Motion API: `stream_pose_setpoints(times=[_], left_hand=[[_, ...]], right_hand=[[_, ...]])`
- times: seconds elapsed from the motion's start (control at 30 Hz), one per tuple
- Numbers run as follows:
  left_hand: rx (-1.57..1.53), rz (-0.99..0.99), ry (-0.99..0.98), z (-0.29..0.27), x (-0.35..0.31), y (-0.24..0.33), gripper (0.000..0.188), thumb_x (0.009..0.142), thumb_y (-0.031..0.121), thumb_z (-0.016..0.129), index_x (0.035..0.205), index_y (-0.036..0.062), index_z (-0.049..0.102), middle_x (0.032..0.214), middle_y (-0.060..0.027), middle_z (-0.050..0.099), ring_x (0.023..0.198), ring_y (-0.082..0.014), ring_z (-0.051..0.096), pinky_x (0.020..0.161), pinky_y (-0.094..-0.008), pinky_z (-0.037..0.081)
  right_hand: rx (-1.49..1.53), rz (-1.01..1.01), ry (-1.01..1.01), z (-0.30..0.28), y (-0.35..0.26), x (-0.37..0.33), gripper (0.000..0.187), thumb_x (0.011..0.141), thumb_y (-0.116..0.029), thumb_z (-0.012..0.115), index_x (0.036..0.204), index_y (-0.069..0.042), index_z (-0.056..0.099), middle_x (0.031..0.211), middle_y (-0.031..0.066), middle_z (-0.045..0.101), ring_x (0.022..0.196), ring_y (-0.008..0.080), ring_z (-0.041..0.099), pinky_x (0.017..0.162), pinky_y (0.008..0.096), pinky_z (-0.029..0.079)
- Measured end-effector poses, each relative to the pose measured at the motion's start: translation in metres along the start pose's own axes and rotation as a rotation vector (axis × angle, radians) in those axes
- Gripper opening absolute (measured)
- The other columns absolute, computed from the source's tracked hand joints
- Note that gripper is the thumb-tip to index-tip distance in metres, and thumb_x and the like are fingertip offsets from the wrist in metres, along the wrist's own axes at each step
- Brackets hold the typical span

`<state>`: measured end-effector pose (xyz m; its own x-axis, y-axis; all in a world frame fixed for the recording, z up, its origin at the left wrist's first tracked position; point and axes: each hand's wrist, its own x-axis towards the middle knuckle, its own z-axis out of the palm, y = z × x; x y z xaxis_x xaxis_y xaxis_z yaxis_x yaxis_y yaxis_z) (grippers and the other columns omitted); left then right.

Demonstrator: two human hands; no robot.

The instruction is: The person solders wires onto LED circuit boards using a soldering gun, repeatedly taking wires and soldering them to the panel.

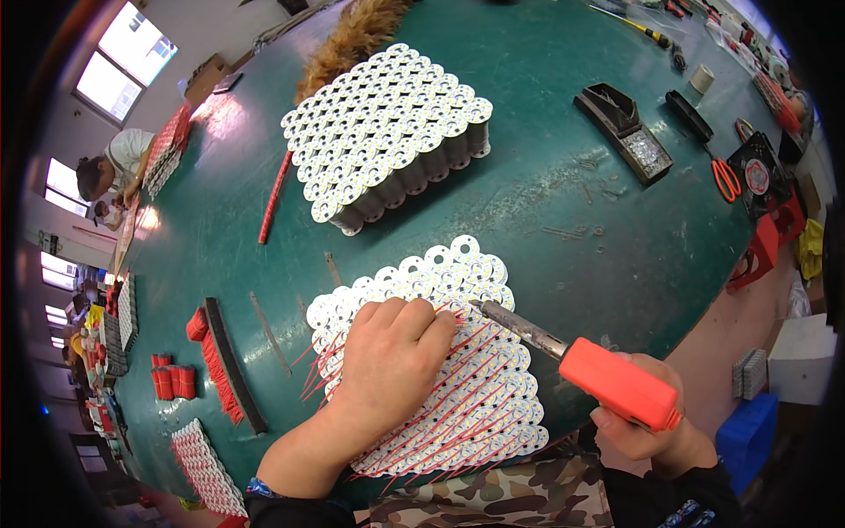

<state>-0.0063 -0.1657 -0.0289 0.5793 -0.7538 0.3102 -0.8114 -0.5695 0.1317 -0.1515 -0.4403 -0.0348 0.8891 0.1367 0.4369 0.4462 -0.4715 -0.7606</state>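
On the table in front of me lies a panel of round white LED circuit boards (515,387), with thin red wires (444,414) running across it in slanting rows. My left hand (396,352) rests over the panel's left half, fingers curled together on red wires whose ends show at the fingertips. My right hand (647,414) grips a red soldering gun (616,383) from the right. Its metal tip touches or hovers just above the boards, close to my left fingertips; which one, I cannot tell. The inner side of my left hand is hidden.
Beyond the panel stands a tall stack of round white boards (387,132). At left lie red wires by a dark strip (233,365) and red wire bundles (173,380). A black metal holder (625,132), orange-handled scissors (726,179) and a fan (759,176) sit right. Another person (119,163) works far left.
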Motion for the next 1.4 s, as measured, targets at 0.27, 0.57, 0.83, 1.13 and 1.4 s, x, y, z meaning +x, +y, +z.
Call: stream_pose_setpoints(times=[0.27,0.57,0.83,1.13,1.4], left_hand=[[-0.062,-0.052,0.042,0.002,-0.004,-0.003,0.019,0.078,0.01,0.068,0.096,0.0082,0.069,0.082,-0.0047,0.057,0.077,-0.0244,0.059,0.067,-0.0394,0.044],[-0.111,0.014,0.006,-0.01,0.022,0.0,0.024,0.072,0.002,0.072,0.096,0.0072,0.071,0.081,-0.0064,0.06,0.075,-0.0283,0.06,0.065,-0.0424,0.045],[-0.117,0.007,-0.038,0.007,0.025,-0.002,0.023,0.072,0.003,0.072,0.094,0.0076,0.072,0.078,-0.0057,0.059,0.073,-0.0273,0.06,0.064,-0.0427,0.045],[-0.121,-0.007,-0.059,0.006,0.027,-0.002,0.021,0.073,0.004,0.071,0.094,0.0068,0.072,0.078,-0.0066,0.059,0.074,-0.0281,0.06,0.065,-0.0428,0.046],[-0.122,-0.012,-0.079,0.005,0.029,-0.001,0.021,0.074,0.003,0.07,0.094,0.0061,0.072,0.079,-0.0074,0.059,0.075,-0.029,0.061,0.065,-0.0432,0.046]], right_hand=[[-0.011,0.052,-0.062,-0.01,0.006,-0.01,0.063,0.073,0.002,0.079,0.131,0.006,0.053,0.104,0.016,0.069,0.077,0.0293,0.07,0.067,0.0368,0.056],[0.06,0.1,0.018,-0.01,0.014,-0.015,0.057,0.079,-0.001,0.076,0.131,0.006,0.053,0.112,0.02,0.068,0.088,0.028,0.072,0.08,0.0374,0.057],[0.082,0.106,0.012,-0.003,0.012,-0.003,0.056,0.077,-0.001,0.078,0.128,0.006,0.056,0.097,0.0159,0.071,0.077,0.0297,0.071,0.071,0.0366,0.056],[0.116,0.14,-0.013,-0.002,0.011,0.0,0.058,0.075,0.001,0.079,0.128,0.006,0.057,0.094,0.0149,0.071,0.074,0.0292,0.07,0.066,0.0362,0.055],[0.053,0.089,0.002,-0.004,0.006,0.003,0.063,0.07,0.003,0.078,0.129,0.005,0.057,0.092,0.0151,0.071,0.073,0.0301,0.069,0.064,0.0367,0.054]])
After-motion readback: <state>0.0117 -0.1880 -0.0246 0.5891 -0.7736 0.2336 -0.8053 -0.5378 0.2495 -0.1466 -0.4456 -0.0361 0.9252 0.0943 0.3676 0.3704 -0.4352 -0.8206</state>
